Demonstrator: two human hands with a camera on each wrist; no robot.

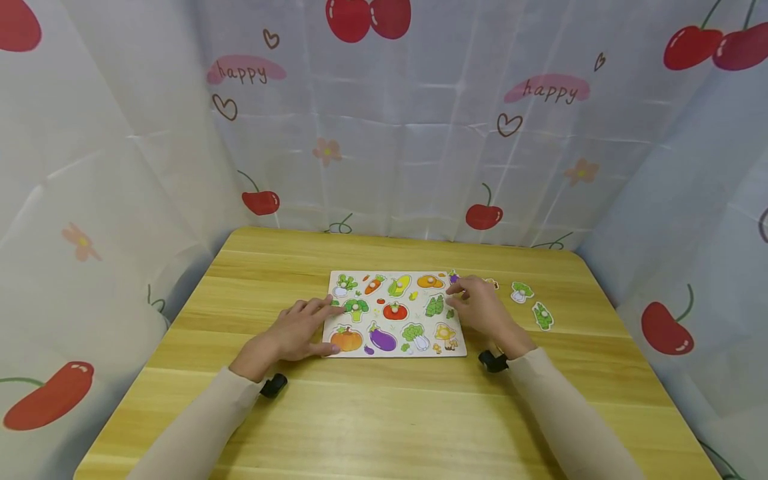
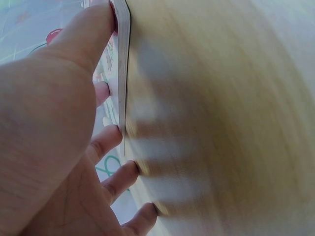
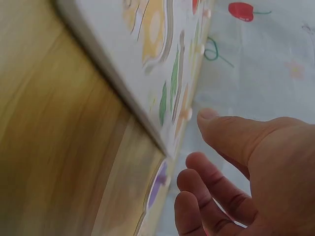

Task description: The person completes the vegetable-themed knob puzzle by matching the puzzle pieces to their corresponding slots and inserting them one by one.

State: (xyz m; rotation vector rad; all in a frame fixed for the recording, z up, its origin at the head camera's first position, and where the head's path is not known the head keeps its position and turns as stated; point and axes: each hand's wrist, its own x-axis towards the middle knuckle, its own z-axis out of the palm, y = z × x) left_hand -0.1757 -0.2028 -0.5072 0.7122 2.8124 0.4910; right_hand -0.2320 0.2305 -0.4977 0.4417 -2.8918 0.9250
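A white peg puzzle board [image 1: 408, 352] with colourful vegetable pictures lies flat on the table. My left hand [image 1: 300, 329] rests at its left edge with fingers spread; the thumb touches the board near the pumpkin picture [image 1: 346, 340]. Over the right edge hovers my right hand [image 1: 480, 307], thumb and fingers apart and nothing held between them. A loose purple eggplant piece [image 1: 453, 277] with a knob lies just past the board's far right corner, close to the right fingers. In the right wrist view the eggplant piece [image 3: 158, 184] sits below the fingertips, apart from them.
Right of the board lie a leafy cabbage piece [image 1: 522, 291], a green vegetable piece [image 1: 543, 316] and a brownish piece [image 1: 492, 283] partly hidden by the right hand. A printed curtain [image 1: 384, 167] encloses the wooden table [image 1: 384, 413] at the back and sides.
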